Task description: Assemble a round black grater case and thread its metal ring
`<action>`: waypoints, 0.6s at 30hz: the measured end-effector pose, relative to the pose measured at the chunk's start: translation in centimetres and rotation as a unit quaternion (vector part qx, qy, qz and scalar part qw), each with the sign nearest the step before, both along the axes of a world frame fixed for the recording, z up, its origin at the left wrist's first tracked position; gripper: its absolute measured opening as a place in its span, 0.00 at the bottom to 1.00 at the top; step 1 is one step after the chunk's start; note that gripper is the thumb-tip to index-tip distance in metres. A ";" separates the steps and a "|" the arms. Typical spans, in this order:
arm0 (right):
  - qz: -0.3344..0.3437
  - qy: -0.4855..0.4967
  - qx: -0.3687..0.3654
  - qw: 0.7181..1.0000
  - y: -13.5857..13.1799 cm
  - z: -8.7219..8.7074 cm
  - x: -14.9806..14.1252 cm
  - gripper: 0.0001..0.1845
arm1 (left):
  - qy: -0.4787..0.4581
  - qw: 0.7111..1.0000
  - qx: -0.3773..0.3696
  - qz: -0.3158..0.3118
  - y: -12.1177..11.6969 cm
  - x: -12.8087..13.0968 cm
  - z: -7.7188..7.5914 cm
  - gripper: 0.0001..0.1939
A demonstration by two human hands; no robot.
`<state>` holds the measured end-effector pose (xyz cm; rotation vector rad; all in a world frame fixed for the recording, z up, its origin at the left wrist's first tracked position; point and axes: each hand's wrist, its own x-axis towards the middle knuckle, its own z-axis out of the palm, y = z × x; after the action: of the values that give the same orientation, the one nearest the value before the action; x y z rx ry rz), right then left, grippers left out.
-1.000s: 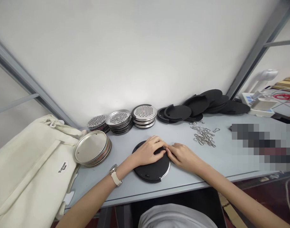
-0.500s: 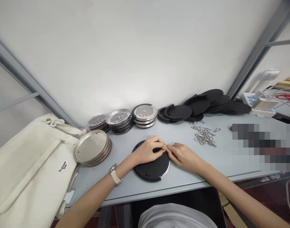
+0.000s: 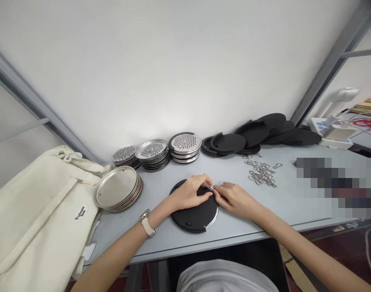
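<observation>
A round black disc (image 3: 200, 217) with a silver metal rim along its right side lies flat at the front of the table. My left hand (image 3: 191, 191) rests over its upper part, thumb and forefinger parted around a small metal snap hook (image 3: 210, 188). At the disc's right edge, my right hand (image 3: 234, 198) pinches the outer end of that hook. Fingers partly hide the hook, so I cannot tell whether it passes through the disc. Several similar hooks lie in a loose pile (image 3: 262, 173) beyond my right hand.
Along the wall stand stacks of round metal graters (image 3: 185, 142) and overlapping black discs (image 3: 252, 134). Plain metal discs (image 3: 116, 188) are stacked at left beside a cream bag (image 3: 36, 215). A white power strip (image 3: 337, 144) sits at far right; a pixelated patch covers part of the table.
My left thumb and forefinger have moved apart, and more of the metal hook shows between them. My right hand has stayed almost in place.
</observation>
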<state>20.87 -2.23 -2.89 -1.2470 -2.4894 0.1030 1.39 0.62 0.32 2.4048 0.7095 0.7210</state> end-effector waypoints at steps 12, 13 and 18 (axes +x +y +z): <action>0.012 0.010 0.049 0.999 -0.1 -0.2 0.3 0.16 | 0.017 0.999 0.033 -0.016 0.1 0.0 -0.1 0.10; 0.003 0.008 0.040 0.999 -0.1 -0.2 0.3 0.16 | 0.018 0.999 0.038 -0.012 0.2 0.0 -0.2 0.11; -0.037 -0.013 0.008 0.999 0.2 -0.5 -0.2 0.17 | 0.039 0.997 0.060 0.004 0.0 0.0 -0.2 0.12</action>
<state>20.64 -2.05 -3.34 -1.3390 -2.4576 0.0494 1.40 0.66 0.11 2.5522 0.7267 0.6952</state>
